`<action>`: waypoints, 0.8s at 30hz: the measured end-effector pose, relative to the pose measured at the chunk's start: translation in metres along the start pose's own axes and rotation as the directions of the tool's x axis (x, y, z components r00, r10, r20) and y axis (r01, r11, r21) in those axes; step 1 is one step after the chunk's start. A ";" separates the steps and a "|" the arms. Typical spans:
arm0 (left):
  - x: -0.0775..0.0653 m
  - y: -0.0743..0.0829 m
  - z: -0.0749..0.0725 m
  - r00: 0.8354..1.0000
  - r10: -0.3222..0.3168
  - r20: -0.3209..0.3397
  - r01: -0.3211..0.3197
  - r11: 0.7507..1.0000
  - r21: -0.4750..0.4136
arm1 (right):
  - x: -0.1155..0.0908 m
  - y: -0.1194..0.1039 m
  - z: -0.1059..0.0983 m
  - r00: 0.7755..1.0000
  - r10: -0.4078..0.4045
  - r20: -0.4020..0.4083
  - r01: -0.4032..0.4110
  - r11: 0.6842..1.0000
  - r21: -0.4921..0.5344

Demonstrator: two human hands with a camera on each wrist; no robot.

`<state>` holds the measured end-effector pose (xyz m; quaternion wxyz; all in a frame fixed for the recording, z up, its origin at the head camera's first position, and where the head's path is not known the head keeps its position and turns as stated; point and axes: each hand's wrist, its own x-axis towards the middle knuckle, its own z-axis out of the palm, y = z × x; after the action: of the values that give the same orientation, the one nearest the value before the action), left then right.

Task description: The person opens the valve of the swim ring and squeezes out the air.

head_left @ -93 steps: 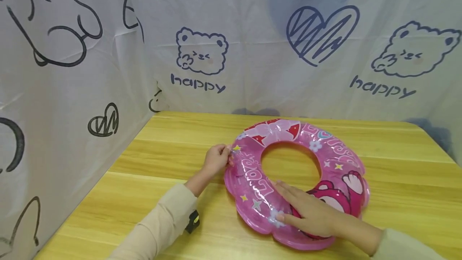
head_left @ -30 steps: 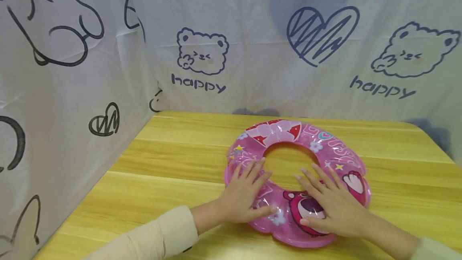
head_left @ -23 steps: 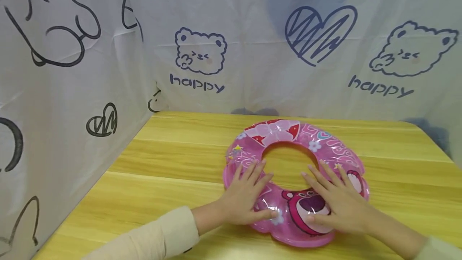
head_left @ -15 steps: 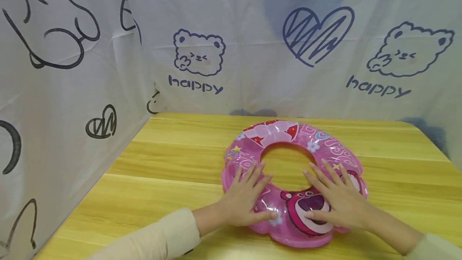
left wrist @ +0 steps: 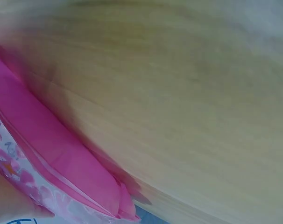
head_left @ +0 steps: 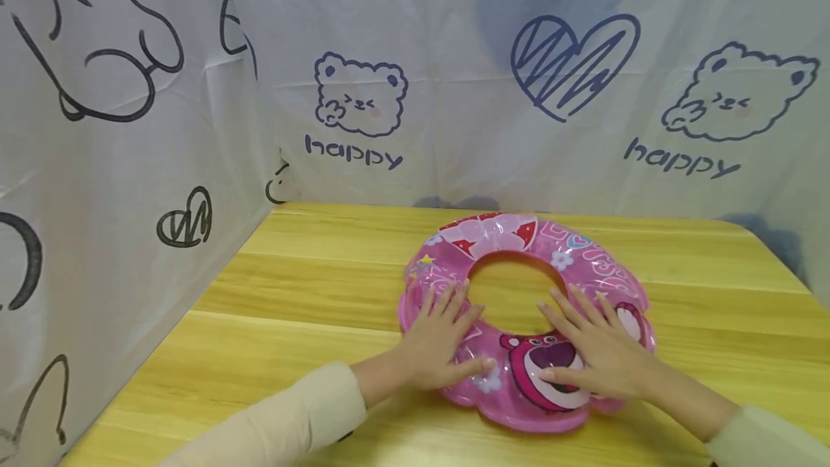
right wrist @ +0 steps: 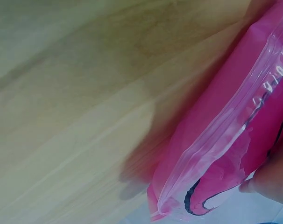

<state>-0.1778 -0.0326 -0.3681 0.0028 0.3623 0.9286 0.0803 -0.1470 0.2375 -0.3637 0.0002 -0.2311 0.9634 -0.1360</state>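
Note:
A pink inflatable swim ring (head_left: 499, 236), printed with a cartoon bear, flowers, stars and lettering, lies on the wooden table. My left hand (head_left: 434, 348) rests on its near left part, fingers spread and straight toward the central hole. On the near right part lies my right hand (head_left: 606, 355), also with fingers spread, its thumb over the bear's face. In the left wrist view the pink side of the swim ring (left wrist: 53, 144) shows against the tabletop. The right wrist view has the ring's seam and underside (right wrist: 202, 121), with part of the thumb (right wrist: 272, 179) on the printed top.
The yellow wood-grain table (head_left: 311, 287) runs back to a white cloth (head_left: 454, 128) with bear and heart drawings. Another cloth (head_left: 130, 179) hangs along the left side. Cream sleeves (head_left: 331, 398) cover the forearms.
Three seconds ago my left hand pinched the ring's left edge; it has since moved onto the top and spread flat. My right hand has shifted slightly right. Lately the ring has slid slightly away.

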 end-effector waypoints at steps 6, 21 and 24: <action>0.004 -0.002 -0.001 1.000 0.007 -0.016 -0.006 0.999 0.038 | 0.005 0.001 0.001 1.000 -0.003 0.009 0.003 1.000 0.009; 0.015 -0.003 0.004 0.993 0.118 -0.004 -0.115 0.974 0.194 | 0.004 0.004 0.011 0.999 -0.034 -0.031 0.033 0.999 -0.003; 0.015 -0.003 0.006 0.992 0.123 -0.007 -0.119 0.975 0.189 | 0.004 0.006 0.012 0.998 -0.044 -0.042 0.044 0.999 -0.016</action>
<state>-0.1901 -0.0236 -0.3740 -0.0451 0.4162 0.9082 -0.0042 -0.1521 0.2378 -0.3771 -0.0250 -0.2492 0.9589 -0.1333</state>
